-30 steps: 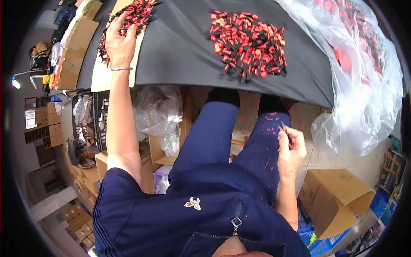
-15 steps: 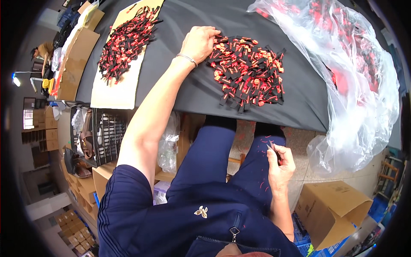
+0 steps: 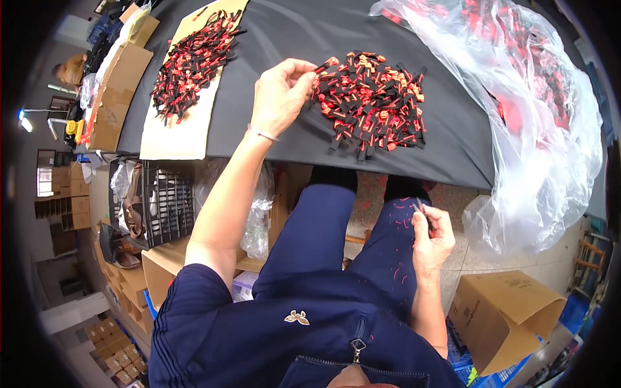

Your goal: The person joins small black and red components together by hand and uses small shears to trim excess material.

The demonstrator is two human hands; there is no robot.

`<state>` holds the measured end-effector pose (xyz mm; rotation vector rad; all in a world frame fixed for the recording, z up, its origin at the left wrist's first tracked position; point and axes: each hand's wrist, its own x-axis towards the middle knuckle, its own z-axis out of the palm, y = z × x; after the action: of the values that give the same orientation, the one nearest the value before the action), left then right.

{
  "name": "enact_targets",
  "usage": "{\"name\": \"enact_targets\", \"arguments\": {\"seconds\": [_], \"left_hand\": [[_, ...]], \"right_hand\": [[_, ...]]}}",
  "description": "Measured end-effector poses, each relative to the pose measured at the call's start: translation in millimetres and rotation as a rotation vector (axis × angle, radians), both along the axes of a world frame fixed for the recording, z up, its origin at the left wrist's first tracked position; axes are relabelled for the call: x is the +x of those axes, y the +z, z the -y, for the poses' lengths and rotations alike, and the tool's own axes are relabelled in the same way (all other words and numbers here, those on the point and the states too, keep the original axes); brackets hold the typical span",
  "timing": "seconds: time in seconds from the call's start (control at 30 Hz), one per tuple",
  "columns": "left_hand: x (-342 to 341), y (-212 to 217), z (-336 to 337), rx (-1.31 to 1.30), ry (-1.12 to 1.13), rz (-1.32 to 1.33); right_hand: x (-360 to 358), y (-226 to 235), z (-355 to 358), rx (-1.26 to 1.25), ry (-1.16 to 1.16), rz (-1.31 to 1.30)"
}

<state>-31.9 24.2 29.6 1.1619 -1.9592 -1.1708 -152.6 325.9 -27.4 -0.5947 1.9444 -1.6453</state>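
My left hand (image 3: 279,97) is closed in a pinch at the left edge of a heap of small black-and-red tabs (image 3: 375,103) on the black-covered table. One black-and-red tab (image 3: 330,63) sticks out to the right from its thumb and fingertips. Low over my right thigh, my right hand (image 3: 432,242) is wrapped round small thread snips (image 3: 419,205). Their pointed metal tip shows above the fingers, while the palm hides the rest. A second heap of similar tabs (image 3: 191,68) lies on a pale yellow board (image 3: 173,139) to the left.
A big clear plastic bag (image 3: 524,174) with red-and-black pieces inside covers the table's right side. Short red thread bits (image 3: 402,223) lie on my trouser leg. An open cardboard box (image 3: 504,317) stands low right; a black crate (image 3: 171,207) is below the table at left.
My left hand has drawn back from the heap, left and toward me, and now pinches a tab. My right hand, with the snips, has shifted slightly right.
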Motion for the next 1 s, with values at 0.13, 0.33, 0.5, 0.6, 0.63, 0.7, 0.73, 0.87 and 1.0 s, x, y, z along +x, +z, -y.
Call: {"name": "enact_targets", "arguments": {"seconds": [0.13, 0.33, 0.5, 0.6, 0.63, 0.7, 0.73, 0.87, 1.0], "left_hand": [[8.4, 4.6, -44.8, 0.722, -0.201, -0.471], [10.4, 5.2, -114.0, 0.974, -0.317, -0.416], [5.5, 1.8, -143.0, 1.014, -0.364, -0.384], [3.7, -0.4, -155.2, 1.015, -0.402, -0.350], [3.0, -0.3, -158.5, 1.022, -0.401, -0.348], [0.8, 0.0, -163.7, 1.034, -0.422, -0.343], [-0.8, -0.6, -165.5, 1.040, -0.423, -0.342], [-2.0, -4.8, -169.9, 1.034, -0.428, -0.317], [-3.4, -9.9, -172.1, 1.054, -0.410, -0.295]], "right_hand": [[1.7, 12.3, 1.9, -0.040, -0.045, 0.019], [8.5, 34.7, 14.1, -0.203, -0.011, -0.326], [1.2, 45.3, 10.7, -0.102, -0.007, -0.850], [-0.7, 40.6, 4.6, -0.102, -0.004, -0.906], [-0.4, 39.3, 2.1, -0.098, 0.001, -0.911], [-0.6, 35.3, -2.3, -0.089, -0.002, -0.929], [-0.7, 34.1, -4.4, -0.088, -0.004, -0.947], [-0.6, 34.0, -10.3, -0.049, 0.003, -0.961], [-3.3, 26.4, -12.0, -0.047, 0.016, -1.003]]}}
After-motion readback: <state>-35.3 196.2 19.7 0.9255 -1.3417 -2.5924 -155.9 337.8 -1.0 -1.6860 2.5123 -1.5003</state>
